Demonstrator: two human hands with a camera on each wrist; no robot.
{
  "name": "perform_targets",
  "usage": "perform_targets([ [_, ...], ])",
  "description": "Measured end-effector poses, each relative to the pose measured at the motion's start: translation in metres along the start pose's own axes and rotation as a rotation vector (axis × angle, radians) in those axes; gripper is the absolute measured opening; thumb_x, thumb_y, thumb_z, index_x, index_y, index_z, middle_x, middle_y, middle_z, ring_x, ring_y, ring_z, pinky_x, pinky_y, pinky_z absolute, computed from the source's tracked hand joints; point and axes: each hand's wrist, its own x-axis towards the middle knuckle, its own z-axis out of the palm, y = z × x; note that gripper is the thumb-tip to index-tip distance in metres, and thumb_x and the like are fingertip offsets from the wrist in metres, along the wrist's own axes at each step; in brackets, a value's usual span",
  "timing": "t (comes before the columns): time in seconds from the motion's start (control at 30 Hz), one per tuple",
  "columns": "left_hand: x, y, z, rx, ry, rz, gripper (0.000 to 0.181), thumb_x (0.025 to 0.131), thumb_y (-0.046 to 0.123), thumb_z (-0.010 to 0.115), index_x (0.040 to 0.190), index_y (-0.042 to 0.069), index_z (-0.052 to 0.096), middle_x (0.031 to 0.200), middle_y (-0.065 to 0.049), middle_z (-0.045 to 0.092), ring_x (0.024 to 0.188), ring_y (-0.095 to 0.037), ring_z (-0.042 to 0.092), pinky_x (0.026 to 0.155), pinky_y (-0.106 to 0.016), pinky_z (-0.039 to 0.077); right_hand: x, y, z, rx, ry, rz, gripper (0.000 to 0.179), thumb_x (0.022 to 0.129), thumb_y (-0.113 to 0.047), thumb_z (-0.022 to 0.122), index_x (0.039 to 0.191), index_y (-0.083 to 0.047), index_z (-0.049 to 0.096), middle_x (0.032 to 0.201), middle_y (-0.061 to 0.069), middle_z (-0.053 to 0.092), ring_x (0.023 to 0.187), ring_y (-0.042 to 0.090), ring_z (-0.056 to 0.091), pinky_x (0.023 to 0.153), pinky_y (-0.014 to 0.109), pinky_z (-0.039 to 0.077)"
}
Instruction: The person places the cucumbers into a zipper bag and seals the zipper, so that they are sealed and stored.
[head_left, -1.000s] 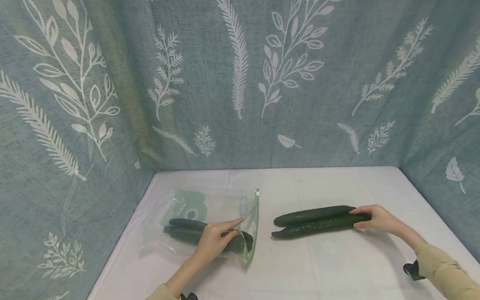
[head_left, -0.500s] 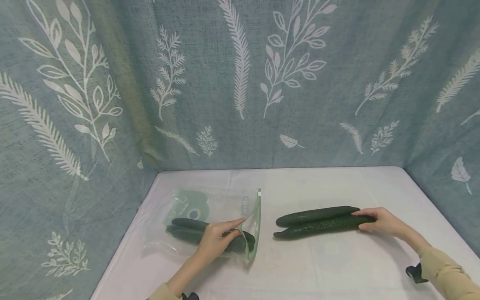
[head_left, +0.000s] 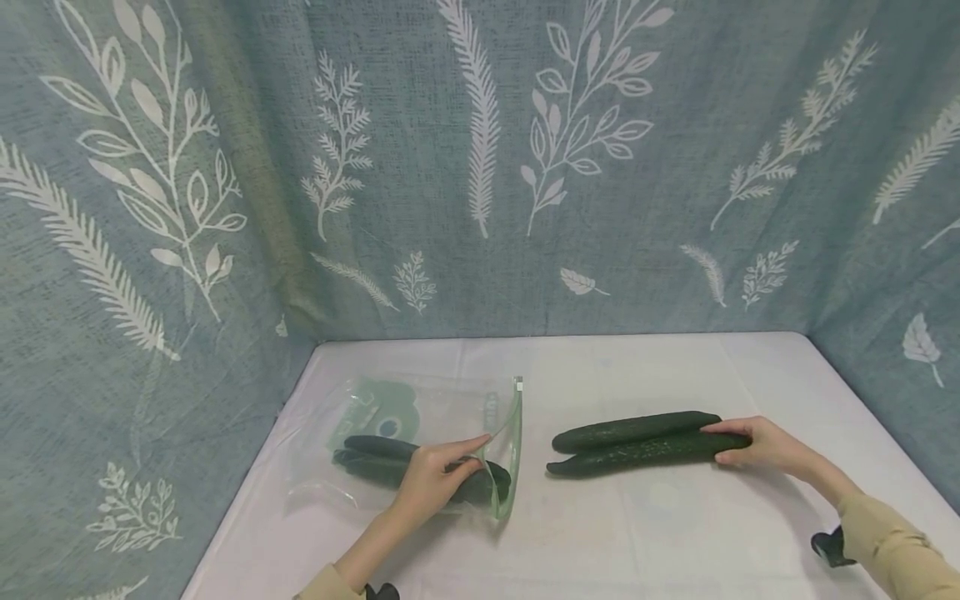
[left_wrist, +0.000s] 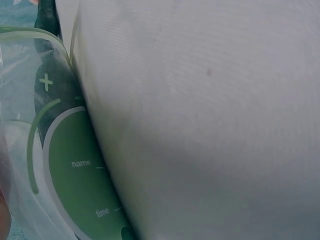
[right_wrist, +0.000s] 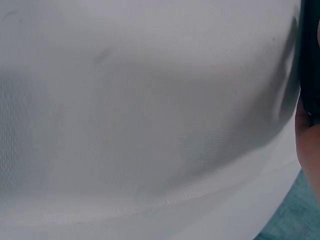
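Observation:
A clear zip bag [head_left: 450, 396] with green print lies on its side at the left of the table, its green-edged mouth [head_left: 517, 433] spread towards the right. Inside it are dark green cucumbers [head_left: 375, 447]; how many is hard to tell. My left hand [head_left: 431, 479] pinches the bag's edge at the mouth. Two more cucumbers lie side by side to the right, a far one [head_left: 630, 431] and a near one [head_left: 645, 455]. With thumb and fingers my right hand [head_left: 761, 446] grips the near cucumber's right end. In the right wrist view, fingers [right_wrist: 310, 150] touch a dark cucumber [right_wrist: 310, 65].
A white cloth covers the table [head_left: 660, 533]. Blue-green patterned curtains [head_left: 420, 167] stand along its back and both sides. In the left wrist view, the bag's green label [left_wrist: 82, 175] reads "name" and "time".
The whole view has shifted slightly, moving the scene a little to the right. Both hands keep their places on the bag and the cucumber.

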Motion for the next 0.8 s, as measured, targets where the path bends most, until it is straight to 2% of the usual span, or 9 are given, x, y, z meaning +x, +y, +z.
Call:
perform_targets([
  [0.4,-0.0001,0.0010,-0.0011,-0.015,-0.008,0.000,0.037,0.078,0.003,0.073,0.114,0.004,0.067,0.107,-0.012,0.070,0.093,-0.025,0.071,0.078,-0.021,0.058,-0.0026,0.0017,0.0039,0.051,0.028,0.016,0.056,0.081,-0.029,0.074,0.124,0.005,0.059,0.126,0.033,0.055,0.118,0.052,0.050,0.093,0.059,0.048],
  [0.67,-0.0001,0.0019,-0.0023,-0.014,-0.007,-0.010,0.037,0.078,0.003,0.073,0.114,0.005,0.067,0.107,-0.012,0.070,0.092,-0.024,0.071,0.078,-0.021,0.058,-0.0033,0.0009,0.0053,0.029,0.050,-0.005,0.052,0.082,-0.025,0.073,0.123,0.004,0.059,0.124,0.032,0.057,0.116,0.051,0.051,0.091,0.057,0.049],
  [0.8,0.0002,0.0024,-0.0027,-0.016,-0.007,-0.003,0.037,0.078,0.003,0.073,0.114,0.004,0.067,0.107,-0.012,0.071,0.091,-0.024,0.071,0.077,-0.021,0.058,-0.0026,-0.0001,0.0052,-0.014,0.047,-0.013,0.050,0.082,-0.025,0.073,0.121,0.003,0.061,0.122,0.030,0.059,0.113,0.049,0.054,0.089,0.052,0.052],
])
